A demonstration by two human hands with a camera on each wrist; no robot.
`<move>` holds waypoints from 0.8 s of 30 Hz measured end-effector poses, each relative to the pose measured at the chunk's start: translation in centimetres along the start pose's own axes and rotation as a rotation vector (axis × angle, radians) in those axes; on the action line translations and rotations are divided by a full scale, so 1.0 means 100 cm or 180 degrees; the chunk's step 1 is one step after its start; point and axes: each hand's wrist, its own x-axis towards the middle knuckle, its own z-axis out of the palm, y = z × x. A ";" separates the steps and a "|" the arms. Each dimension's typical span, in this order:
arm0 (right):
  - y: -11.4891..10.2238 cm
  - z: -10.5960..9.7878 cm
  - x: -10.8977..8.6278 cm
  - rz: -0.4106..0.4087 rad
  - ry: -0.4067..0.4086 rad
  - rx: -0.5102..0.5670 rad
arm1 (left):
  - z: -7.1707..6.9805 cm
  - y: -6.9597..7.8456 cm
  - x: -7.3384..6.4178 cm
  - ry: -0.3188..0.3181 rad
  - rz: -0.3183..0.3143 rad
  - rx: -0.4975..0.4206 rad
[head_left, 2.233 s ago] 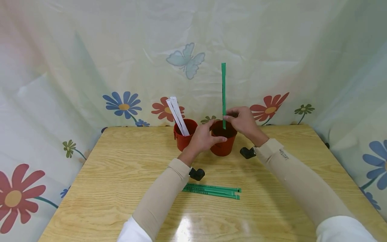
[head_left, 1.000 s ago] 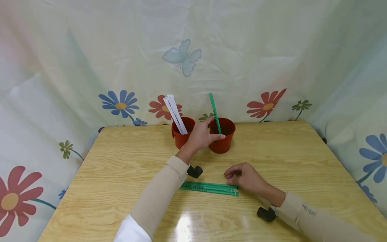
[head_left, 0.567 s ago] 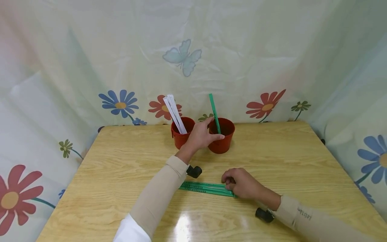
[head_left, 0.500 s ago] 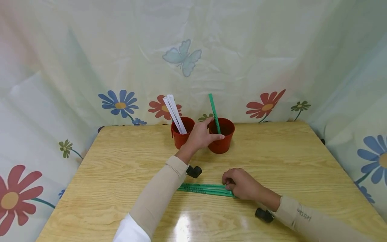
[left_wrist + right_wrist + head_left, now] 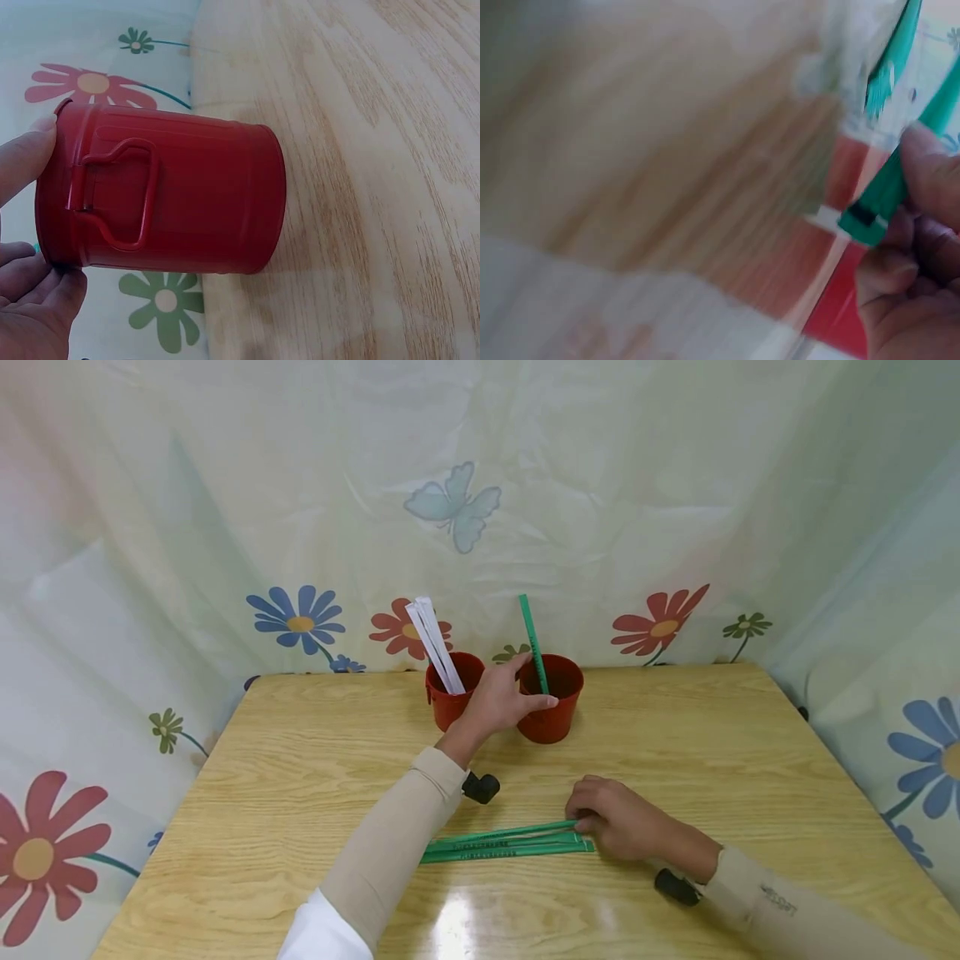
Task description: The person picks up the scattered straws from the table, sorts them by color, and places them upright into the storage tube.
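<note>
My left hand (image 5: 498,697) grips the right-hand small red bucket (image 5: 551,725) at its rim, thumb on one side and fingers on the other; its folded wire handle shows in the left wrist view. One slim green paper-wrapped stick (image 5: 531,635) leans inside that bucket. Near the front, my right hand (image 5: 618,820) pinches the right end of another green paper-wrapped stick (image 5: 879,196) between thumb and fingers, lifting that end over the other green sticks (image 5: 525,850) on the table. My left forearm hides their left ends.
Left of the gripped bucket stands a second red bucket (image 5: 448,710), partly behind my left hand, with several white paper-wrapped sticks (image 5: 437,647) in it. A flowered curtain (image 5: 465,410) hangs behind the wooden table (image 5: 300,760).
My right hand has come from the right-hand bucket to the table sticks, letting go of the one there. It now pinches another, and the bundle has shifted left and fanned out.
</note>
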 end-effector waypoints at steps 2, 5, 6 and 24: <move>0.004 -0.003 -0.005 -0.0072 0.0119 0.0097 | 0.000 0.001 0.000 0.0006 0.0022 0.0022; 0.008 -0.009 -0.010 -0.0107 0.0225 0.0256 | 0.001 0.001 0.000 0.0023 0.0033 0.0044; 0.008 -0.012 -0.011 -0.0086 0.0249 0.0317 | 0.001 0.001 0.000 0.0027 0.0031 0.0050; -0.013 -0.039 0.018 0.0317 0.1115 0.1310 | 0.003 -0.002 -0.001 0.0133 0.0350 0.0032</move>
